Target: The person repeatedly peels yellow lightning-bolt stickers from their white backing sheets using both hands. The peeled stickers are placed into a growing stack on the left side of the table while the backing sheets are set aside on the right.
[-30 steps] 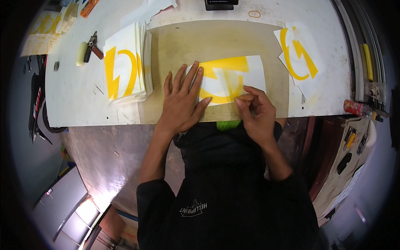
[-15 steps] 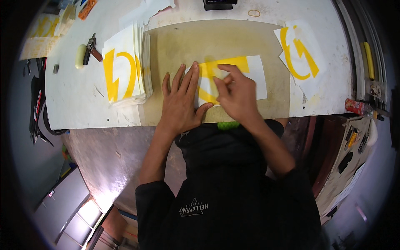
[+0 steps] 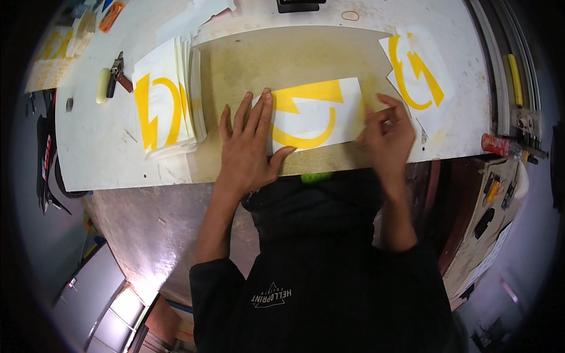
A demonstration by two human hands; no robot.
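Sheet in hand: a white rectangular sticker sheet with a yellow curved-and-zigzag emblem lies flat on a tan work mat, close to the near edge of the table, about midway along it.

Left hand: open, palm down, fingers spread. It presses on the sheet's left end; the thumb lies along the sheet's near edge.

Right hand: at the sheet's right end, fingers bent and drawn together at the right edge. Whether they pinch a film layer or only rub the edge cannot be told; the hand is slightly blurred.

Stock, far-left part of the table: a thick stack of like sheets, same yellow emblem on top, touching the mat's left edge.

Far-right part of the table: a small loose pile of sheets with the emblem showing, two or three at most, overlapping untidily.

Judgement on progress: if the stack is unworked supply and the loose pile is finished pieces, only a few are done and most remain. The current sheet appears mid-handling, with the emblem still whole on its backing and no peeled layer visible.

Other items: a folding tool with a pale handle at the far-left corner region, a rubber band near the far edge, a red cylinder beyond the right edge.
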